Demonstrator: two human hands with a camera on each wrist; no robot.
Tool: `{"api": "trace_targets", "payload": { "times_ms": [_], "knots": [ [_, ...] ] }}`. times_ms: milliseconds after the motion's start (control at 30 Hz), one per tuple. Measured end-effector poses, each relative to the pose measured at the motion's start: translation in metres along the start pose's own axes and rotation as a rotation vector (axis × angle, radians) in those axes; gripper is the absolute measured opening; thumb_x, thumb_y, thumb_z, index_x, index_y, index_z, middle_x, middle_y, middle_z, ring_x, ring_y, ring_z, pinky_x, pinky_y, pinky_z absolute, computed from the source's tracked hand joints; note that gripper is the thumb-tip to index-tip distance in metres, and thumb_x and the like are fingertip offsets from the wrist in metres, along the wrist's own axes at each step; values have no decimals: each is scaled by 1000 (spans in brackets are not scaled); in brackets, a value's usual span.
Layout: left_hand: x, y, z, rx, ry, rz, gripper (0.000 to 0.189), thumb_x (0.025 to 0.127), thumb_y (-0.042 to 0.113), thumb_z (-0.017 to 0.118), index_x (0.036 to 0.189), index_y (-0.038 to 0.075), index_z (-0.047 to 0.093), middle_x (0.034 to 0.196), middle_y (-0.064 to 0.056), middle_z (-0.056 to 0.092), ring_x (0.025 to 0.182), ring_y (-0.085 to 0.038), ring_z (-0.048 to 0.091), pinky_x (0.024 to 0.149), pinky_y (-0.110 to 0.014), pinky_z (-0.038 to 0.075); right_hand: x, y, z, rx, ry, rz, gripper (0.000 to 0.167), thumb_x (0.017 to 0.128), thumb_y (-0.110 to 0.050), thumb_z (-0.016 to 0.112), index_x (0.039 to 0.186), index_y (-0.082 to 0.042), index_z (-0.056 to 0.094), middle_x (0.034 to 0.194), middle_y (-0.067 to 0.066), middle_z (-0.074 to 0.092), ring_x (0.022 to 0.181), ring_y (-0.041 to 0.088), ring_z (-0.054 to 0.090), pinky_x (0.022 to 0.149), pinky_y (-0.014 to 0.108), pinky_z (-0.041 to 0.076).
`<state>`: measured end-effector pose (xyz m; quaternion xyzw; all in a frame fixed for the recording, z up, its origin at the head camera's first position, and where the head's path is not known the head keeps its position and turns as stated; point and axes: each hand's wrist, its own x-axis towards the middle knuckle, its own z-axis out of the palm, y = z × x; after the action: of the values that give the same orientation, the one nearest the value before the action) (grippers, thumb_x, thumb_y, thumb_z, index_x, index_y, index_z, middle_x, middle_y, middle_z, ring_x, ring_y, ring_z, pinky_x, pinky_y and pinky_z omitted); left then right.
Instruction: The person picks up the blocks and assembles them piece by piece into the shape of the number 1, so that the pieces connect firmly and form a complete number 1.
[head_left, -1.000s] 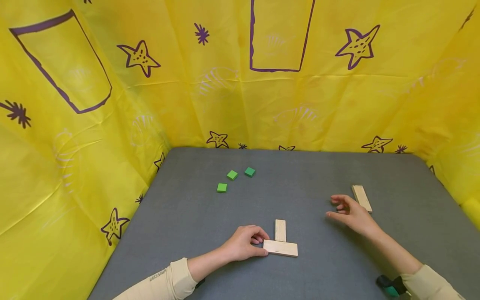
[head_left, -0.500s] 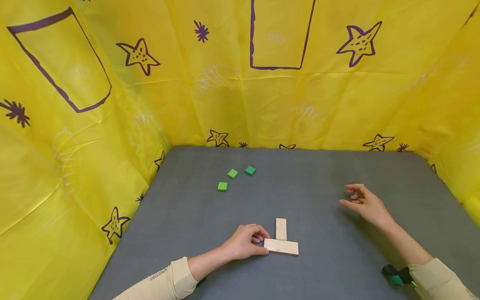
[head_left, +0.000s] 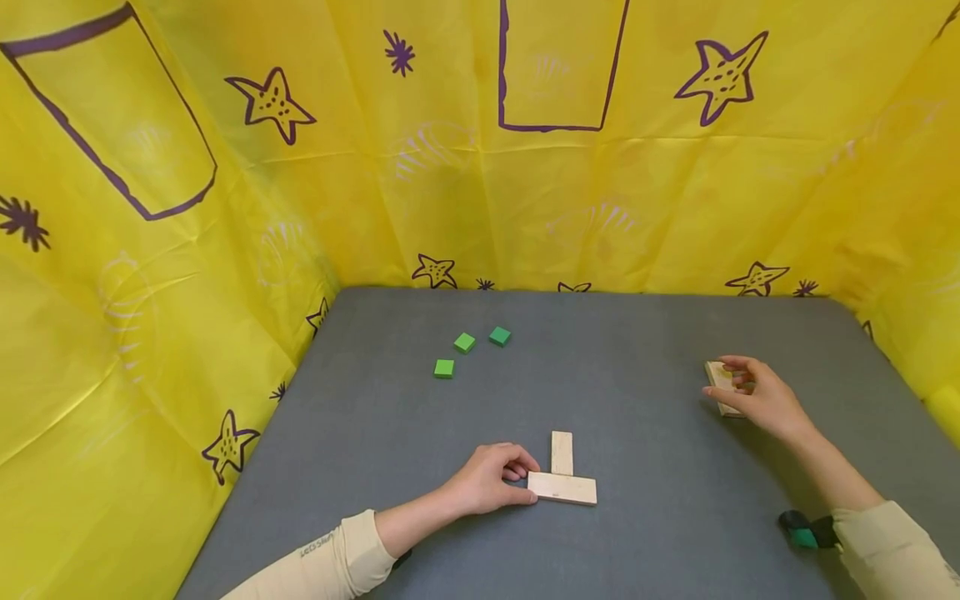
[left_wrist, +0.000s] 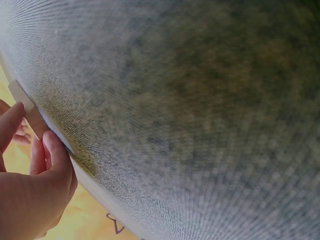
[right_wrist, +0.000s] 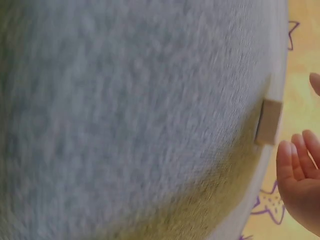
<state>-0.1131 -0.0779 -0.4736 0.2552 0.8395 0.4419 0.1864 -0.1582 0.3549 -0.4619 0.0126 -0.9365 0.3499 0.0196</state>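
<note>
In the head view my left hand [head_left: 491, 479] pinches the left end of a pale, flat wooden block [head_left: 562, 487] lying crosswise on the table. A second wooden block [head_left: 562, 452] extends away from its far long side, so the pair forms an upside-down T. The left wrist view shows thumb and fingers at the held block [left_wrist: 32, 112]. At the right, my right hand [head_left: 765, 400] hovers over a third wooden block [head_left: 716, 375], partly covering it, with fingers loosely bent. From the right wrist, that block [right_wrist: 270, 122] appears beyond the spread fingertips.
Toward the back left of the grey table [head_left: 630, 358] lie two light green square tiles [head_left: 444, 368] and a darker green square tile [head_left: 500, 337]. Yellow cloth [head_left: 480, 200] with purple drawings rises along the table's back and sides.
My right hand first moves right and away from me, then comes over the third block, its thumb now near the block's left side. My left hand keeps its place at the crosswise block.
</note>
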Motion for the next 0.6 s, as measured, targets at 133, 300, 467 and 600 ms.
{"api": "trace_targets", "payload": {
  "times_ms": [133,300,467,600],
  "knots": [
    [0,0,0,4,-2,5,26,76,7,83,99,6,70,90,4,62,84,-4,57,79,-18,51,2,8,-3,-18,-14,-19,70,88,-32,73,135,10,43,126,31,47,103,41,49,75,42,42],
    [0,0,-1,9,1,5,26,76,8,83,99,7,70,91,3,62,84,-6,58,79,-19,51,5,14,-6,-57,-22,-30,73,86,-33,75,134,12,43,122,31,47,101,42,50,73,43,44],
    [0,0,-1,22,3,11,27,76,9,84,98,7,70,90,3,62,84,-6,58,78,-19,51,7,18,-9,-62,-63,-38,77,86,-32,75,135,15,40,124,34,45,103,46,48,77,51,43],
    [0,1,-2,29,-1,11,27,76,9,84,98,7,70,90,3,62,84,-6,58,78,-19,51,7,20,-11,-58,-105,-46,81,84,-32,76,136,16,37,128,37,43,105,49,47,81,58,43]
  ]
}}
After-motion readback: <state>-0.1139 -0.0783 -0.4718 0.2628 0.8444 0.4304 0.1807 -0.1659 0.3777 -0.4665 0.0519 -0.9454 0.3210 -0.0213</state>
